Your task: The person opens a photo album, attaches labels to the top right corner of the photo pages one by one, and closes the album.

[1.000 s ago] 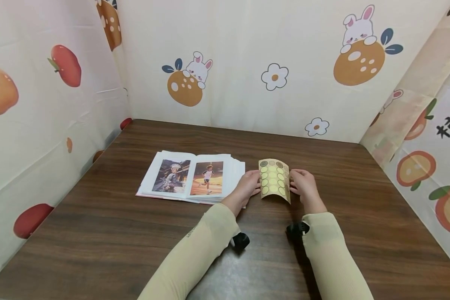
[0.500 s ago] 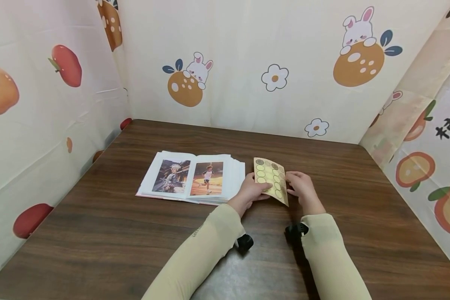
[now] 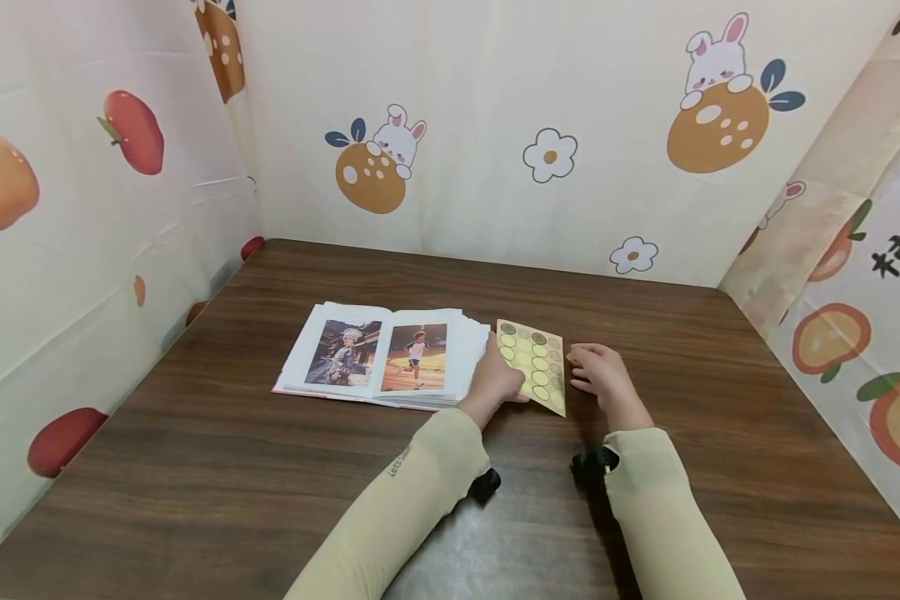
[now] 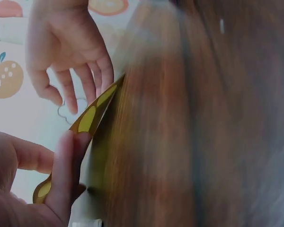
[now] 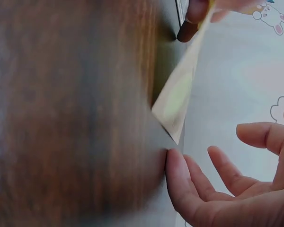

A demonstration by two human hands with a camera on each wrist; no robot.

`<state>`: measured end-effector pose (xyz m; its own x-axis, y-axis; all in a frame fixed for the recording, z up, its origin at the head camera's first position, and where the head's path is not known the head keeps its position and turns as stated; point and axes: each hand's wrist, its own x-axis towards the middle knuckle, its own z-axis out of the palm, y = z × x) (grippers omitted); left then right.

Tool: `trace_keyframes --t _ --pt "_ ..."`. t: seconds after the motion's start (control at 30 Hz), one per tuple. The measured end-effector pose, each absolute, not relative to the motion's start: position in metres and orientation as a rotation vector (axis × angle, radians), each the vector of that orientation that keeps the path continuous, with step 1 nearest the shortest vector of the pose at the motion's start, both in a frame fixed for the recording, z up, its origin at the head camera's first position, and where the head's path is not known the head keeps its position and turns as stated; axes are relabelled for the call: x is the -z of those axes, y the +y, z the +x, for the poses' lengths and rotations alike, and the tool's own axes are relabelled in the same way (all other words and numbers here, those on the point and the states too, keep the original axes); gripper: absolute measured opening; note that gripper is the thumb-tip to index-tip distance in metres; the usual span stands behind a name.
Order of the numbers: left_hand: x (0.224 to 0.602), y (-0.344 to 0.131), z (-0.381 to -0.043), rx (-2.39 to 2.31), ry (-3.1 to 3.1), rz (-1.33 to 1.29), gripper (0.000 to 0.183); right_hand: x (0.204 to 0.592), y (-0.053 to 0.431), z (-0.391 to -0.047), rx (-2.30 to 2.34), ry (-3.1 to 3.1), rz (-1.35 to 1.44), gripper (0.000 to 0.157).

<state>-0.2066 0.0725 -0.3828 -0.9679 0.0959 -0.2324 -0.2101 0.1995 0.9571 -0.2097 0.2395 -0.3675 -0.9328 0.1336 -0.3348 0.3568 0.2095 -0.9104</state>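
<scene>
My left hand (image 3: pixel 497 377) pinches a yellow-gold sheet of round stickers (image 3: pixel 528 348) by its left side, the thumb lying over its face. In the left wrist view the sheet (image 4: pixel 88 118) is seen nearly edge-on and bends between thumb and fingers. Its pale underside (image 5: pixel 177 90) shows in the right wrist view, with one corner pointing at my right hand. That right hand (image 3: pixel 602 375) hovers just off the sheet's right edge. Its fingers are loosely bent and spread, and nothing shows between them in the right wrist view.
An open photo album (image 3: pixel 465 346) with two pictures lies just left of my left hand. The brown wooden table (image 3: pixel 195 467) carries everything. A patterned cloth (image 3: pixel 480 208) hangs behind it and along both sides.
The sheet has shifted left and tilted, and my left thumb has come over its front. My right hand, first at the right edge, is now apart from it. The album stays put.
</scene>
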Motion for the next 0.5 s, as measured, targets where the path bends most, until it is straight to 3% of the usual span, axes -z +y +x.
trace_keyframes --t 0.17,0.5 --pt "0.3859 0.0681 -0.2078 -1.801 2.309 -0.037 0.062 0.3671 0.2386 -0.2109 1.819 2.274 0.476 0.05" --pt "0.3836 0.0618 -0.2134 -2.15 2.18 0.075 0.056 0.3663 0.2373 -0.2113 1.947 2.235 0.479 0.048"
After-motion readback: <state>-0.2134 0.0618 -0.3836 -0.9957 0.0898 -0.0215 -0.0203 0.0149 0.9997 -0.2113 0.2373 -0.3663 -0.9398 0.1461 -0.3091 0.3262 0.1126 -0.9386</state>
